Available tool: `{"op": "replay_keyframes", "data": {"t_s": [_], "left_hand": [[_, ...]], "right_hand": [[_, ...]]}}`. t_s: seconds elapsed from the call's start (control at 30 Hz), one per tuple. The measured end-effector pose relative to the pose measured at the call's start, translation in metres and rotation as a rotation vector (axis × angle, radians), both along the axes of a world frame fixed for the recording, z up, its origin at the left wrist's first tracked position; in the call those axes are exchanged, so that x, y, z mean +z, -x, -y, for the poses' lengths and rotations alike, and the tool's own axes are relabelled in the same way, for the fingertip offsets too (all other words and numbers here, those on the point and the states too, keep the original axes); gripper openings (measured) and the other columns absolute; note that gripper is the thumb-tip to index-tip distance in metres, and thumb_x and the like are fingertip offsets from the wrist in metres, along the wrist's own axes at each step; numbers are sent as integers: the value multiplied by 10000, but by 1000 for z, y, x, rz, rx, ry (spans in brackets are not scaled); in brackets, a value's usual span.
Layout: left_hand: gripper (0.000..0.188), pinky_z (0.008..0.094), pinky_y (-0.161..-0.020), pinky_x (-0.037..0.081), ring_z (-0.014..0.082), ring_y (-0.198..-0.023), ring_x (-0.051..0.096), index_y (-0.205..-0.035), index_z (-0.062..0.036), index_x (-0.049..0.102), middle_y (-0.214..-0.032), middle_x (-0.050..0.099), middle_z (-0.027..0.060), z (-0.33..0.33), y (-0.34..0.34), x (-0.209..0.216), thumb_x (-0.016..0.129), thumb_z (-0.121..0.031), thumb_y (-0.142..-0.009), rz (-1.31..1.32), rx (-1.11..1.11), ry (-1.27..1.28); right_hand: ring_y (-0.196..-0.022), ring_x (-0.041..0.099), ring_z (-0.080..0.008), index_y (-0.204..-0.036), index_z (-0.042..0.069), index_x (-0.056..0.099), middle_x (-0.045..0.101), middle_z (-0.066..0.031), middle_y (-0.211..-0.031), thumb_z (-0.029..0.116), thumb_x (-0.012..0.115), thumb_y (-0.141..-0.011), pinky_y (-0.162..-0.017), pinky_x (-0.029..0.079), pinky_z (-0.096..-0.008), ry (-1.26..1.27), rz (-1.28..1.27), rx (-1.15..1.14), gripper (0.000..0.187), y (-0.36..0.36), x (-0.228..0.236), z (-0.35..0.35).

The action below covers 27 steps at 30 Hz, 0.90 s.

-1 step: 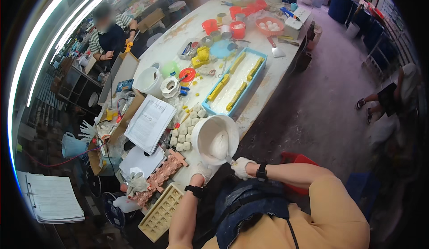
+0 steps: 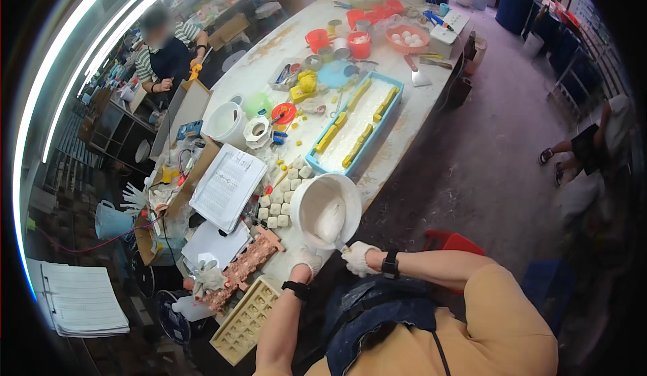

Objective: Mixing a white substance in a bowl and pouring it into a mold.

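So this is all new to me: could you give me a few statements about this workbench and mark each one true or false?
1. The right hand holds a tool that reaches into the white bucket. True.
2. Both hands are without gloves. False: the left hand and the right hand both wear white gloves.
3. Yellow pieces lie along the long sides of the blue tray. True.
4. The scraper lies inside the blue tray. False: it lies on the table, outside the tray.
5. Round white things sit in the pinkish-red basket. True.
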<state>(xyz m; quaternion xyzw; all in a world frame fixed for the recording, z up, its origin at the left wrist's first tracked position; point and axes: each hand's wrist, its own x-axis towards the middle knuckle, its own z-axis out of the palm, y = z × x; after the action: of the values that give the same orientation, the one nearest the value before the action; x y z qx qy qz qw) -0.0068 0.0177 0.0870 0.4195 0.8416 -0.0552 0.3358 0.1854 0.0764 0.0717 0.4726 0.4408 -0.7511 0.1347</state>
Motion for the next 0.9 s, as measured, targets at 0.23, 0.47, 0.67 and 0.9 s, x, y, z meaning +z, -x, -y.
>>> {"op": "replay_keyframes", "data": {"t_s": [0.23,0.47,0.67,0.9], "left_hand": [[374,460,-976,452,410,-1179,548,-1247,-123,596,-1251,602,212,27,-39,-30,469,-260,-923,80,-93,-100],[603,424,-873,521,381,-1035,654,-1128,30,658,-1088,675,257,50,-3,-57,705,-387,-696,233,112,14],[549,437,-887,506,373,-1103,623,-1216,-49,641,-1190,646,232,20,-20,32,618,-462,-855,275,-40,15],[638,439,-970,455,394,-1158,580,-1269,-37,603,-1240,607,257,17,-11,24,583,-522,-854,119,-97,-37]], "right_hand": [[-449,294,-9,-855,118,475,342,100,-604,370,410,-1040,-342,220,-167,773,-427,-291,319,46,64,-64],[-648,669,-262,-979,88,661,677,-124,-795,187,459,-980,-596,540,-371,-1126,-34,695,225,-8,83,-77],[-897,710,-305,-966,67,718,708,-177,-985,190,554,-892,-734,564,-415,-1816,59,765,219,32,124,-88],[-1000,687,-344,-1021,96,745,690,-217,-1089,260,548,-878,-791,547,-444,-1266,520,670,294,-7,59,-150]]}}
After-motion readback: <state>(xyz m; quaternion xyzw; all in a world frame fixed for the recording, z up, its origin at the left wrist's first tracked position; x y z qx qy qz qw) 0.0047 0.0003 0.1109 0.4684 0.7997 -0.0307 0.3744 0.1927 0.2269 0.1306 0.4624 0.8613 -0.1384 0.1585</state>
